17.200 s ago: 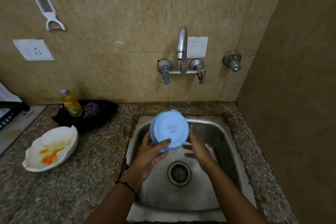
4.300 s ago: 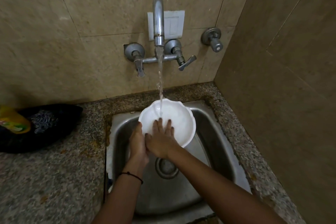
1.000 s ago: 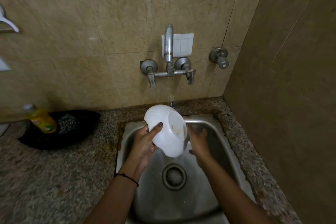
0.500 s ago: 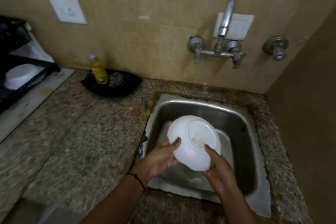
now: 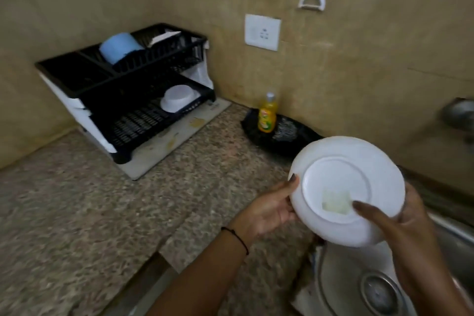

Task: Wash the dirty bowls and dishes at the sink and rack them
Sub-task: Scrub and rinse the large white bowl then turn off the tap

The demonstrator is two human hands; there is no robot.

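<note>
White bowl (image 5: pixel 333 159) held upturned; soap bottle (image 5: pixel 267 116) and black rack (image 5: pixel 123 90) stand beyond.

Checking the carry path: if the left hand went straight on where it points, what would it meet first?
The left hand grips the bowl; beyond it, probably the black bag by the wall, though depth is unclear.

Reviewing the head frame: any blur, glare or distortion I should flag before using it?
Head view: dim, warm, even light, no hard glare; the white bowl is bright yet keeps detail. Head view: motion blur smears the wall fitting at the right edge and the right hand; the dish rack is soft but readable. Head view: wide-angle bending tilts the scene.
</note>
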